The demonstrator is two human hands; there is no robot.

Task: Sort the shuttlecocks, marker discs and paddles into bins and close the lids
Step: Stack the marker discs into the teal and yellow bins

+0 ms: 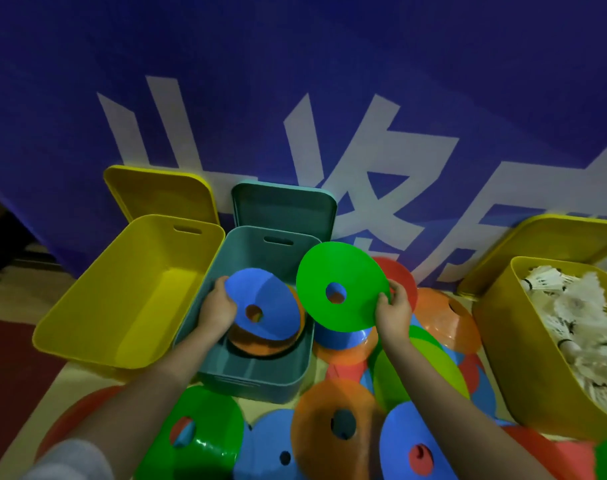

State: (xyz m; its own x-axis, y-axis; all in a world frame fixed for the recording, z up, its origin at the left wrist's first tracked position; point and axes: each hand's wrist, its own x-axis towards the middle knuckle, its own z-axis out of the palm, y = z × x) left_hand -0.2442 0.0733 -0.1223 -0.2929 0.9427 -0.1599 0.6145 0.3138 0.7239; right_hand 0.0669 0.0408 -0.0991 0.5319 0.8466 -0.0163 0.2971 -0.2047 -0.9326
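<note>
My left hand (216, 308) grips the edge of a blue marker disc (274, 306) inside the teal bin (260, 382), above an orange disc (260, 348) lying in it. My right hand (393, 311) pinches the rim of a green marker disc (343, 271), held tilted in the air just right of the teal bin. Several more discs, blue (409, 441), orange (326, 424), green (208, 434) and red, lie scattered on the floor in front and to the right. White shuttlecocks (579, 320) fill the yellow bin (502, 348) at the right. No paddles are in view.
An empty yellow bin (87, 327) stands left of the teal one. A yellow lid (156, 192) and a teal lid (284, 206) lean upright behind their bins against a blue banner (295, 81). Another yellow lid (554, 237) leans behind the shuttlecock bin.
</note>
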